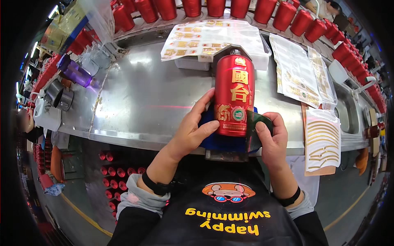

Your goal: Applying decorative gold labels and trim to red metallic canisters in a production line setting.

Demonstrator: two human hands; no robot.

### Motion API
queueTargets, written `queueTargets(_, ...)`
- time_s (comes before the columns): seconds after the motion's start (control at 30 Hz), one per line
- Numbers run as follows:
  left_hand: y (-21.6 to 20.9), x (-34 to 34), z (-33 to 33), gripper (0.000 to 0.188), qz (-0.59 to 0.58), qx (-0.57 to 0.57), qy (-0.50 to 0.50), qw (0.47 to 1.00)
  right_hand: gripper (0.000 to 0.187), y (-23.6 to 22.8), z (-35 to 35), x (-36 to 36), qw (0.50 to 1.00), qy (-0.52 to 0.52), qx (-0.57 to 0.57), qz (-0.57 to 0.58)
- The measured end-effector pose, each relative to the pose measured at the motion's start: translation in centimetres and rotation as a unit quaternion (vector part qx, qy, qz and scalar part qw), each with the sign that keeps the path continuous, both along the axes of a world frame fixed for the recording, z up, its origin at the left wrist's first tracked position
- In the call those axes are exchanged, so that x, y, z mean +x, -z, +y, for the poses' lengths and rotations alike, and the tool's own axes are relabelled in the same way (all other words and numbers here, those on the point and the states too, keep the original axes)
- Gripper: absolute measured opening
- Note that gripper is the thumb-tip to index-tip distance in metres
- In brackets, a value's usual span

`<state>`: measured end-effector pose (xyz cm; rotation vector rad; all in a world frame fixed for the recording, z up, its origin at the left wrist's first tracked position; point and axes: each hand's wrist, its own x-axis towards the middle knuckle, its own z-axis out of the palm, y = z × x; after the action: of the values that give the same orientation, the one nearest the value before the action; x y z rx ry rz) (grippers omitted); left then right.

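A glossy red bottle [223, 82] with gold characters, a gold emblem and a small green round mark lies in front of me, its neck pointing away. Beneath its base shows a blue cloth [221, 144] on a dark holder at the table's near edge. My left hand [191, 129] steadies the bottle's lower left side, the thumb near the base and the fingers along the flank. Pinched in my right hand [273, 137] is a dark green, flat, slightly see-through scraper [253, 139], its edge at the bottle's lower right side.
Sheets of gold decals [197, 39] rest on white trays behind the bottle. More decal sheets [293, 69] and a sheet of gold strips [323, 139] lie to the right, by a sink [348, 110]. Red bottles [215, 7] line the far conveyor. A purple bottle [76, 71] stands left.
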<state>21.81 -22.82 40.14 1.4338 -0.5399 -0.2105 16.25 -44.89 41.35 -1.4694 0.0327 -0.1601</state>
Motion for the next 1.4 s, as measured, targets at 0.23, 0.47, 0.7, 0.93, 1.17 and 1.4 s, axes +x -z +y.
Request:
queueTargets(0.23,-0.6,0.3,-0.5,0.080,0.041,-0.001,0.008,0.999,0.020,0.0,0.2,0.1,1.000,0.008,-0.013,-0.014)
queueTargets(0.47,-0.8,0.6,-0.2,0.082,0.075,-0.028,0.017,0.997,0.019,0.0,0.0,0.0,1.000,-0.008,-0.010,-0.003)
queueTargets(0.7,-1.2,0.5,-0.6,0.084,0.096,-0.010,0.000,0.995,0.020,0.2,-0.1,0.0,1.000,-0.008,-0.020,-0.014)
queueTargets(0.93,-0.9,0.6,-0.4,0.086,0.092,-0.027,0.016,0.995,0.019,0.2,-0.1,0.0,1.000,-0.012,-0.012,-0.010)
queueTargets(1.17,-0.7,0.4,-0.8,0.072,0.103,-0.063,-0.020,0.993,0.018,0.0,-0.1,0.0,0.999,-0.008,-0.031,-0.016)
queueTargets(1.4,0.6,-1.6,-0.8,0.040,-0.015,-0.006,-0.113,0.994,0.021,0.1,0.1,0.2,0.999,0.003,-0.028,-0.016)
